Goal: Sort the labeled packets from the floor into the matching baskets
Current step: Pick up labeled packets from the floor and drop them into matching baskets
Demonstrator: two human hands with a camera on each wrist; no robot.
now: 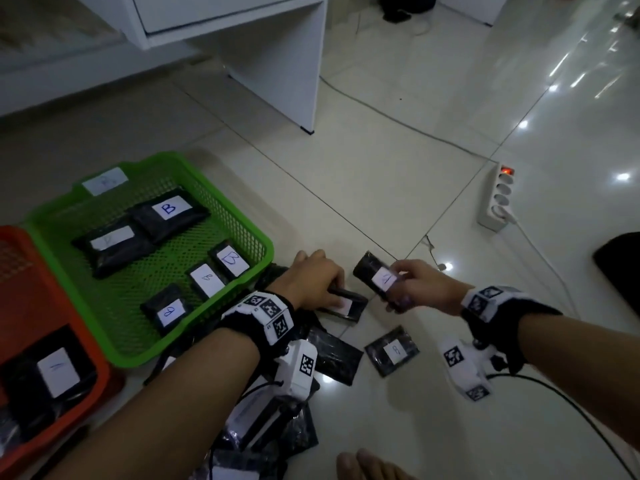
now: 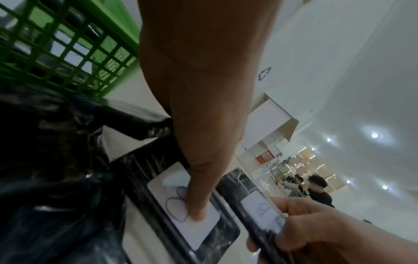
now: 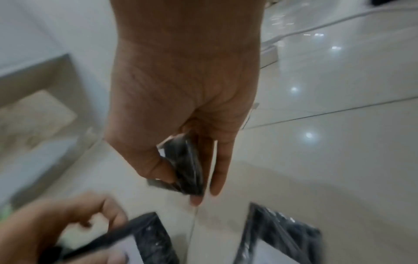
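Surface: glossy pale tiled floor (image 1: pixel 398 174) with lamp reflections. A white cabinet (image 1: pixel 263 46) stands beyond the green basket (image 1: pixel 242 216); a white power strip (image 1: pixel 497 197), switch lit red, lies well to the right of that basket.

The green basket holds five black packets, most labelled B. The orange basket (image 1: pixel 52 306) touches its left side and holds a packet with a white label. Loose black packets lie on the floor just right of the green basket and nearer the person.

Left hand (image 1: pixel 317 282): palm down, just right of the green basket, thumb on the white label and fingers curled over the far edge of a floor packet (image 1: pixel 349 308).

Right hand (image 1: pixel 420 287): further right, raised off the floor, fingers and thumb clamped on a held packet (image 1: pixel 375 277), label facing up, marking unreadable.
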